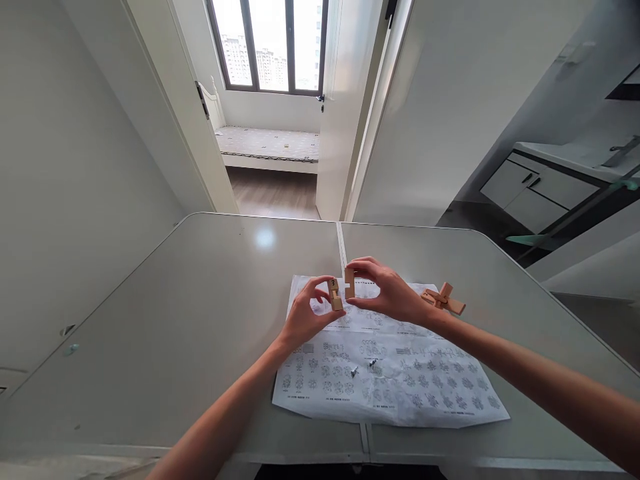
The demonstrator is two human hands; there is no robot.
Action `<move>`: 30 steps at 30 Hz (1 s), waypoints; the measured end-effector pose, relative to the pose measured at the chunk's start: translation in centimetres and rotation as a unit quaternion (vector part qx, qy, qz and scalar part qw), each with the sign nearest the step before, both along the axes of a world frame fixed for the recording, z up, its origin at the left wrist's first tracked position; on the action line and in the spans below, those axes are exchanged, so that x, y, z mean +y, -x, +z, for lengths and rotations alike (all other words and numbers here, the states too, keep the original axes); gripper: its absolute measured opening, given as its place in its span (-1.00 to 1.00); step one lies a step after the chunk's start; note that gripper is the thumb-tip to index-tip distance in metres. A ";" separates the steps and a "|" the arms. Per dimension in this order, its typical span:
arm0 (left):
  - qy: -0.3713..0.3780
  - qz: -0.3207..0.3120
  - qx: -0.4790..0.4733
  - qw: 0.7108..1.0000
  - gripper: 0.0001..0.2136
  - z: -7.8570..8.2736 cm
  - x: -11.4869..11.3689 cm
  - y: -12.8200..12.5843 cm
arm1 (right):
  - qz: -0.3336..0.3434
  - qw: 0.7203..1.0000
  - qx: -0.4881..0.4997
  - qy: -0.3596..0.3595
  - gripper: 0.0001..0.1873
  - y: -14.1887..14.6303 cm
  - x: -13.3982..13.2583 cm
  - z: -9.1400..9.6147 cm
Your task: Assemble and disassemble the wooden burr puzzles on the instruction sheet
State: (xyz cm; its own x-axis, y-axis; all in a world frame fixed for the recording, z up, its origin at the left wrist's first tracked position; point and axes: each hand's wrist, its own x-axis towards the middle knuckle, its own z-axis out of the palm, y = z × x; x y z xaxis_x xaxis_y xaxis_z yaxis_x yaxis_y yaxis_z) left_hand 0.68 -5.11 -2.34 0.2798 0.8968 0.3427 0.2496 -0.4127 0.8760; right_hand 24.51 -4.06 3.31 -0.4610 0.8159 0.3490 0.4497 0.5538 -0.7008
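My left hand [306, 315] pinches a small notched wooden puzzle piece [335, 295] between thumb and fingers, held above the paper. My right hand [390, 292] grips a second wooden piece [349, 283], upright, just to the right of the first; the two pieces sit side by side and almost touch. Both hands hover over a printed instruction sheet [385, 373] covered with small diagrams. A partly assembled wooden puzzle cross [444, 298] lies on the table to the right of my right hand.
The grey folding table [175, 320] has a seam [341, 250] down its middle. Two small dark bits [373, 364] lie on the sheet. Beyond the table an open doorway [273, 133] leads to a room with a window; cabinets [535, 193] stand at the right.
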 end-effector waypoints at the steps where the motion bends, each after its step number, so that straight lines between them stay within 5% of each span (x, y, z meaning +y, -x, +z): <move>1: 0.006 -0.004 -0.004 1.000 -0.38 0.1 -0.2 -0.1 | -0.007 0.999 0.036 0.022 -0.42 0.2 -0.6 0.1; 3: 0.016 -0.010 -0.008 1.000 -0.37 0.2 -0.4 -0.3 | -0.025 0.982 0.147 0.113 -0.35 0.7 -1.7 0.2; 7: -0.008 0.004 0.009 1.000 -0.37 0.1 -0.8 -0.7 | -0.069 0.906 0.322 0.267 -0.43 1.5 -3.7 -0.2; 12: -0.042 0.022 0.018 0.999 -0.43 -0.3 -1.1 -0.9 | -0.043 0.863 0.332 0.379 -0.29 1.8 -4.6 -0.6; 17: -0.053 0.013 0.045 0.997 -0.39 -0.5 -1.3 -0.8 | -0.062 0.807 0.363 0.462 -0.37 2.0 -4.5 -0.5; 30: -0.068 0.033 0.048 0.996 -0.38 -0.6 -1.5 -0.9 | -0.121 0.870 0.258 0.401 -0.39 3.1 -5.1 -0.8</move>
State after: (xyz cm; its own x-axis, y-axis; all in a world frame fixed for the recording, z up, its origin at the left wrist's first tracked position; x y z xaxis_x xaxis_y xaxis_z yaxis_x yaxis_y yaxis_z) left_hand 1.57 -6.57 -2.94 0.2585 0.8614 0.4373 0.3605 -0.5060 0.7836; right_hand 21.44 -9.17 2.51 -0.1924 0.9439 -0.2682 -0.0046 -0.2742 -0.9617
